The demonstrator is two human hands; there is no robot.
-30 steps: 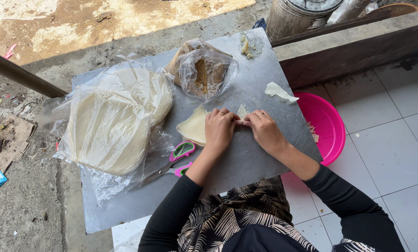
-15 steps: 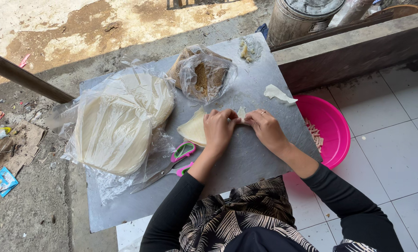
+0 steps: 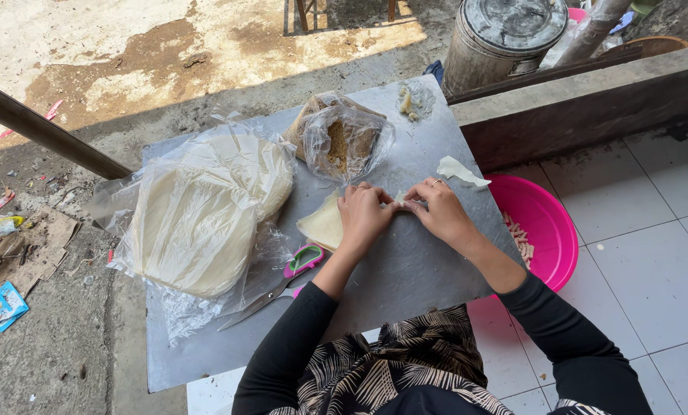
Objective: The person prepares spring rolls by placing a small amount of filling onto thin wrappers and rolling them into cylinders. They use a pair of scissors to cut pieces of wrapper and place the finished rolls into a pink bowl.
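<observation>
Your left hand (image 3: 364, 217) and right hand (image 3: 438, 211) pinched a thin pale wrapper sheet (image 3: 324, 224), fingers closed narrow on its folded edge, on the grey metal table (image 3: 428, 265) beside the bagged wrapper stack (image 3: 205, 211). Pressed too hard, the sheet looked likely to tear; the scissors (image 3: 282, 283) lay near your left forearm, easily knocked

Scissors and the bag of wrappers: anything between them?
Head view: nothing separate. The scissors with pink-green handles lie against the crumpled plastic edge of the bag of wrappers; blade tips reach under it.
</observation>
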